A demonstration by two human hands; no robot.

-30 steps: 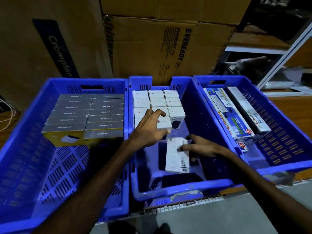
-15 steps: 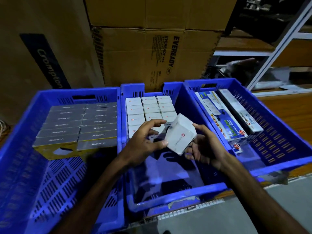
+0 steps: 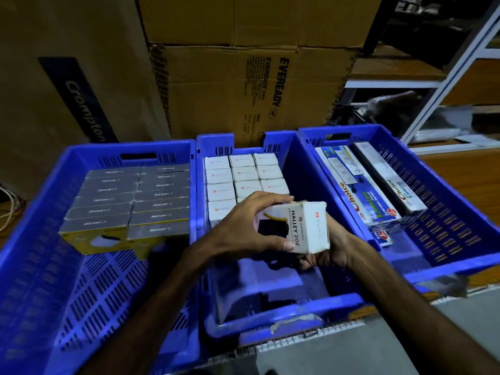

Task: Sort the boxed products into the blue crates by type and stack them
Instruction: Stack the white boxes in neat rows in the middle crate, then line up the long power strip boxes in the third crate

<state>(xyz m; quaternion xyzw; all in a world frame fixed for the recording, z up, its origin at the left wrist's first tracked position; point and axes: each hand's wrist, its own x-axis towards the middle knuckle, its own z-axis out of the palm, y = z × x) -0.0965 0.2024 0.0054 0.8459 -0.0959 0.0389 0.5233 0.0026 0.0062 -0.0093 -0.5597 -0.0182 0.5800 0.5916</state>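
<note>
Here, both hands' curled fingers grip a white box (image 3: pixel 300 226) printed "HALLEY 20K".

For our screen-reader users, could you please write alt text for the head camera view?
Both hands, left hand and right hand, hold a white box above the middle blue crate, which holds rows of matching white boxes. The left crate holds grey boxes; the right crate holds long boxes.
</note>
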